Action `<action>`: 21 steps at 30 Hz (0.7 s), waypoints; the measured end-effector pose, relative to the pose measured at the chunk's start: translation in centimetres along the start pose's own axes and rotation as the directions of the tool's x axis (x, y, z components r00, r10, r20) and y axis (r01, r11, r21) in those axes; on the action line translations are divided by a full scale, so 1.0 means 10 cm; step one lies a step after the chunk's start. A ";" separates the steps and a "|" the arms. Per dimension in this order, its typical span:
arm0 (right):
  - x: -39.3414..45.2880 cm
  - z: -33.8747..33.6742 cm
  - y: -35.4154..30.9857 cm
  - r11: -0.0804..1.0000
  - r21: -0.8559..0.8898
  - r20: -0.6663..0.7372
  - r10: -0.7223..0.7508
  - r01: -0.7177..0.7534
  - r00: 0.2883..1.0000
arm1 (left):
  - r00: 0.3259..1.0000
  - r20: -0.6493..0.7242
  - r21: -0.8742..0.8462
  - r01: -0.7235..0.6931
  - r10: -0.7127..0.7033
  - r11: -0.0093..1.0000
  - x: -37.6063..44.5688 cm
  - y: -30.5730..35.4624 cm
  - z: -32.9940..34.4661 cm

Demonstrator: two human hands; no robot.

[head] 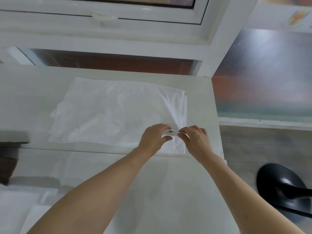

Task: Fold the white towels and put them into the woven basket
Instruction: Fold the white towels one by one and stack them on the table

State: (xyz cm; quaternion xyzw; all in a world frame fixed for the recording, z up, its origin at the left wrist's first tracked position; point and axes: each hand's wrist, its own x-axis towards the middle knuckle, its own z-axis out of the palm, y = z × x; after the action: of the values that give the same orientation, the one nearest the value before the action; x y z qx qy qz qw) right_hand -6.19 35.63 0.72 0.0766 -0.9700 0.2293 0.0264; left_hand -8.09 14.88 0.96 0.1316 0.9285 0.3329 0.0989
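Pinching small white label (170, 132) between you: left hand (154, 138) and right hand (195, 138) both grip it, close together, at near-right corner of flat white cloth towel (118, 112). Towel's long axis runs left-right along white tabletop (25, 92); bulk lies left of hands, left hand nearer. Woven basket not visible.

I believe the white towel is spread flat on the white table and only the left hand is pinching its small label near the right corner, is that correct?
Not quite: both hands pinch it. In the head view the left hand and the right hand each hold an end of the small label with their fingers. The white towel is indeed spread flat on the white table.
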 end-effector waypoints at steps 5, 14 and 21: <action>-0.26 -0.23 -0.26 0.991 0.090 -0.163 -0.085 0.100 0.983 | 0.998 -0.036 -0.179 -0.058 0.053 0.982 -0.25 0.17 -0.08; -0.94 -0.06 -0.68 0.990 0.142 0.000 0.012 -0.012 1.000 | 0.984 -0.133 -0.265 -0.149 0.117 0.953 -1.23 0.23 -0.51; -1.16 -0.19 -1.31 0.982 0.187 -0.056 -0.027 0.037 0.998 | 0.972 -0.116 -0.151 -0.219 0.203 0.964 -1.92 0.21 -0.94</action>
State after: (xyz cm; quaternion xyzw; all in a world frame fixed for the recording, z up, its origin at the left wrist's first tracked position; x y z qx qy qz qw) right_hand 7.38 26.51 7.21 0.0882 -0.9416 0.3213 0.0483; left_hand 7.90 4.93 11.31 0.2046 0.8826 0.4225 0.0271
